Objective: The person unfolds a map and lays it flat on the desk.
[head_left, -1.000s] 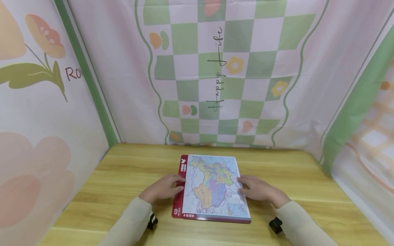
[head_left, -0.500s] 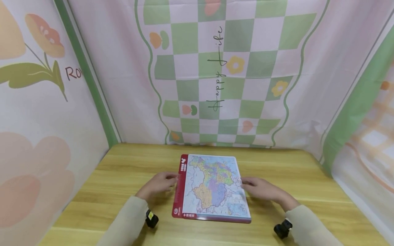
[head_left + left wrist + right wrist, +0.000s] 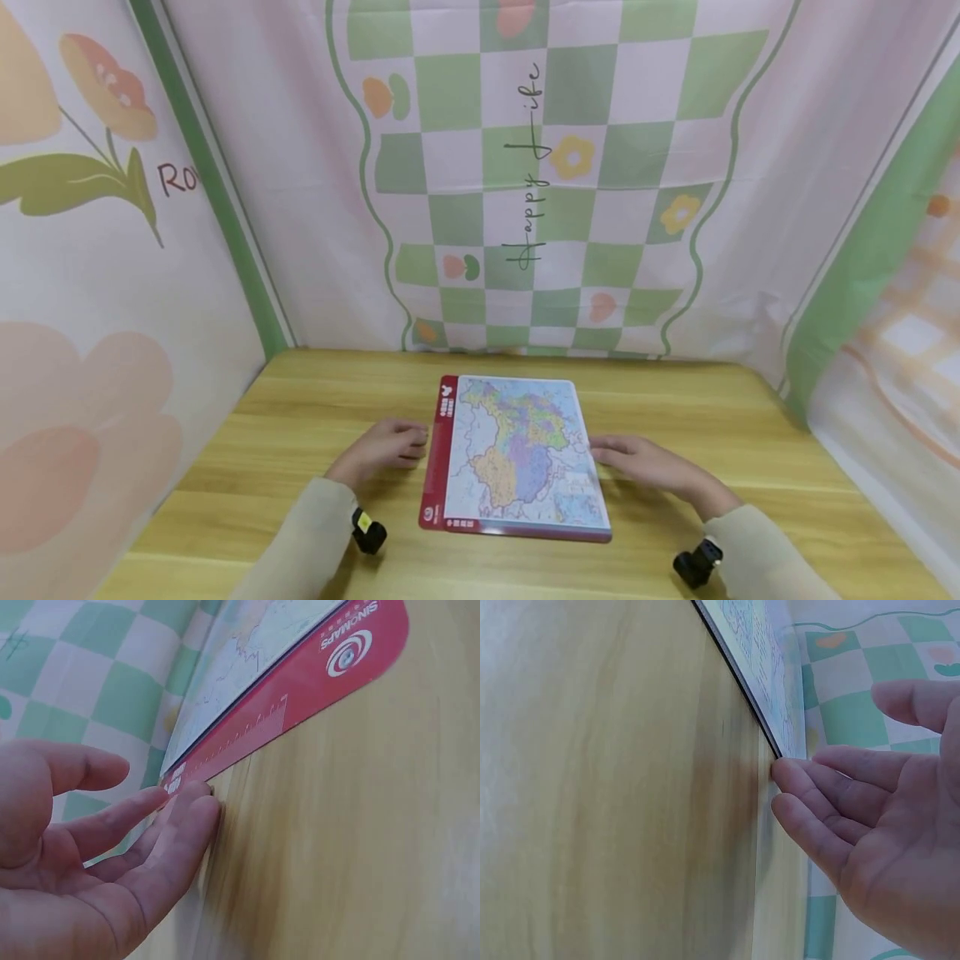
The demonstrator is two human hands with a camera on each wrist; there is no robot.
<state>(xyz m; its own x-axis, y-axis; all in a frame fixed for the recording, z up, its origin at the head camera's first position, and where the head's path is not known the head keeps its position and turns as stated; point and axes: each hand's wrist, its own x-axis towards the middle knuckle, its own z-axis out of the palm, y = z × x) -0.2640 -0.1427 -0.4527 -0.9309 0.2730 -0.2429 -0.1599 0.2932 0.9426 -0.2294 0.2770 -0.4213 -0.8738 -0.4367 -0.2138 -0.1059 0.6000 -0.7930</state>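
Note:
A colourful map board [image 3: 517,450] with a red border on its left and near edges lies flat on the wooden table. Just off its left edge my left hand [image 3: 382,451] is held with relaxed fingers and nothing in it. In the left wrist view, that red border [image 3: 300,697] shows a printed ruler and a SINOMAPS logo, beyond the fingertips. My right hand [image 3: 652,467] is beside the opposite edge, its fingers loosely bent and the palm bare. Seen from the right wrist, fingertips [image 3: 787,771] come right at the board's dark edge [image 3: 742,681].
The wood-grain table [image 3: 300,400] extends around the board. Behind it hangs a green-and-white checked curtain [image 3: 517,192], with printed flower fabric [image 3: 97,333] on the left and more fabric [image 3: 900,350] on the right. Black wrist cameras [image 3: 369,532] sit under both sleeves.
Both hands have drawn outward from the board: the left moved left off the red border, the right moved right off the map face. The board has stayed in place.

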